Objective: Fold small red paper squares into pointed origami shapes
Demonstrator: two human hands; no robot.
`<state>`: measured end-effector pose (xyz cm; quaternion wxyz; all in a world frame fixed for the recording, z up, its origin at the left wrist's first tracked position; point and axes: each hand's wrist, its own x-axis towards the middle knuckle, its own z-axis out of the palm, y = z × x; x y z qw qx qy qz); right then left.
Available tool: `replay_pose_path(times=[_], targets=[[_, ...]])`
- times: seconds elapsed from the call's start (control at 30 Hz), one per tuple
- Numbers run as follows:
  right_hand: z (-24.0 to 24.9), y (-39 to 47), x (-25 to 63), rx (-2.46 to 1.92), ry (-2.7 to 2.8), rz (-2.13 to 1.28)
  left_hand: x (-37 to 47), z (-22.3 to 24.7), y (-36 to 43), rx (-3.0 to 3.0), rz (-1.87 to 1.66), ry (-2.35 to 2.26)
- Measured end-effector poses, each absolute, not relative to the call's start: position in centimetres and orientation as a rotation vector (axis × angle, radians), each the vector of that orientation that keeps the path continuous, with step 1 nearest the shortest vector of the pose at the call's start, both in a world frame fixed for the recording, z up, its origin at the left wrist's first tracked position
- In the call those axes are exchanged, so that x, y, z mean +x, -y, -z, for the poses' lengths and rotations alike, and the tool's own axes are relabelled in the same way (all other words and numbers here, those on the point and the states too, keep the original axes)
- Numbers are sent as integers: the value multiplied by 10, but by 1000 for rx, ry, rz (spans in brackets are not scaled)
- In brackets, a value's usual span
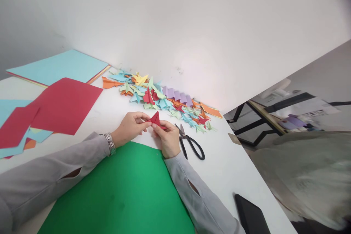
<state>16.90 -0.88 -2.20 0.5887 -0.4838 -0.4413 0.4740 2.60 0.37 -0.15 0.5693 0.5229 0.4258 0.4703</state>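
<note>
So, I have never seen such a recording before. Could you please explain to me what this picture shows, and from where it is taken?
Certainly. There is no machine here: you see a person's bare left hand and right hand, in grey sleeves. The single picture comes from a camera worn on that person's head, looking forward and down.

Both hands hold a piece of folded red paper between the fingers. Below them, a large green sheet lies on the white table. Beyond is a pile of small, colourful folded papers. Black-handled scissors lie beside the right hand, and flat red paper lies at the picture's left.
</note>
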Motion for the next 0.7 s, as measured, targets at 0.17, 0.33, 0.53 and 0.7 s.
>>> replay_pose_path(times=[0.17,0.33,0.53,0.7], targets=[[23,9,170,-1123,1038,-1083,27,3,-4,1222,-1126,-984],[23,9,170,-1149,1047,-1095,26,1,-4,1235,-1096,-999],[25,9,172,-1071,1065,-1154,25,-1,-4,1244,-1070,-1009],[23,10,171,-1093,1095,-1139,24,-2,-3,1258,-1074,-1009]])
